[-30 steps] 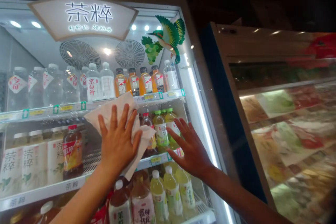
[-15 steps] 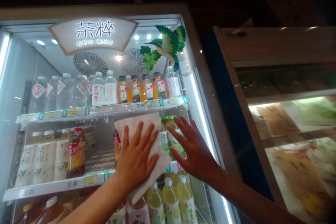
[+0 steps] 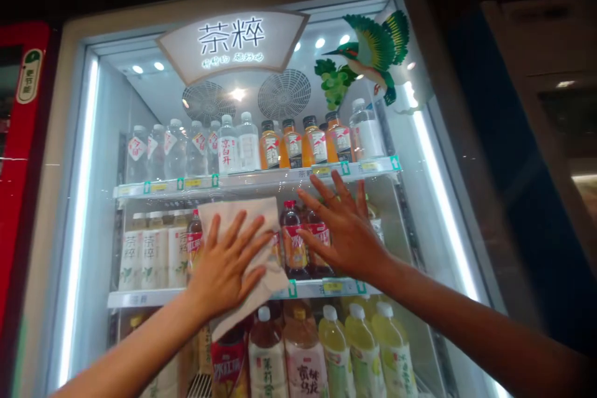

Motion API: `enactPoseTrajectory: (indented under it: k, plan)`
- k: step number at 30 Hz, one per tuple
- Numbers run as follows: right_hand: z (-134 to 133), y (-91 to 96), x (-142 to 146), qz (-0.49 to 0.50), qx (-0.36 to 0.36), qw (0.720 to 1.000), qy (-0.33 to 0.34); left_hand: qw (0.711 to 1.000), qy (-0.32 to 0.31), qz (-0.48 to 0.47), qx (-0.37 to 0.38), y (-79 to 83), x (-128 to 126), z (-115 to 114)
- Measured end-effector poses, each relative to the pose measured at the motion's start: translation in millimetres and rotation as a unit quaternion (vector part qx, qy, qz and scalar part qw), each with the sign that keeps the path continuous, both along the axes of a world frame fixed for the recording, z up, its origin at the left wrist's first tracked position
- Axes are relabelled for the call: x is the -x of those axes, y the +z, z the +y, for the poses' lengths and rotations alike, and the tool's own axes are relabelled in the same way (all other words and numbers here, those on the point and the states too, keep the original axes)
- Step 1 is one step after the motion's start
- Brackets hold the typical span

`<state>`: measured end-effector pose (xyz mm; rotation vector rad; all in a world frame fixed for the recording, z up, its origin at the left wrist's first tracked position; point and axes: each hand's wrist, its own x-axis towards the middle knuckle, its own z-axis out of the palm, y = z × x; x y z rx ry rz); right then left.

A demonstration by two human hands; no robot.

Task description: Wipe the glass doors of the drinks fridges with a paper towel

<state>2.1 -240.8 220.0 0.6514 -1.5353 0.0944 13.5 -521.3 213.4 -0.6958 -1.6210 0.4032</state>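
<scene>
Pressed flat over a white wiping cloth [image 3: 265, 214] is my left hand [image 3: 228, 261], fingers spread, holding it against the glass door [image 3: 254, 189] of a lit drinks fridge. The cloth hangs loose below the palm and hides part of the middle shelf. To its right, my right hand [image 3: 342, 221] is open at the glass with fingers apart and nothing in it; whether its palm touches the pane I cannot tell. Behind the glass between the hands stands a red-capped tea bottle [image 3: 295, 242].
Inside, bottles fill three shelves, including orange juice bottles [image 3: 292, 143] above and yellow-green drinks [image 3: 364, 348] below. A lit sign [image 3: 233, 46] and a bird sticker [image 3: 377, 56] mark the top. A red cabinet [image 3: 23, 168] stands left, a dark blue panel [image 3: 522, 155] right.
The view has swung left, bringing the fridge's left frame and the red cabinet into sight. Both hands and the cloth have shifted left across the glass relative to the bottles.
</scene>
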Motion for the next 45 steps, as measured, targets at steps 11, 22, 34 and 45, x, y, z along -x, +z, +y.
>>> enactPoseTrajectory:
  k: [11,22,34,45]
  plan:
    - [-124.9,9.0,1.1,0.011,-0.046,0.999,-0.005,0.996,0.025,-0.005,-0.087,-1.9,-0.8,-127.1]
    - [-194.7,5.9,0.9,0.022,-0.082,0.996,-0.021,0.994,0.015,-0.010,-0.111,-13.0,-3.9,-211.9]
    - [-196.8,0.9,-2.7,0.021,-0.073,0.995,-0.064,0.995,0.020,0.016,-0.092,-10.5,-2.4,-206.0]
    - [-129.2,-48.7,-9.3,-0.015,-0.043,0.994,-0.100,0.995,-0.049,-0.001,-0.081,-64.4,-1.4,-113.6]
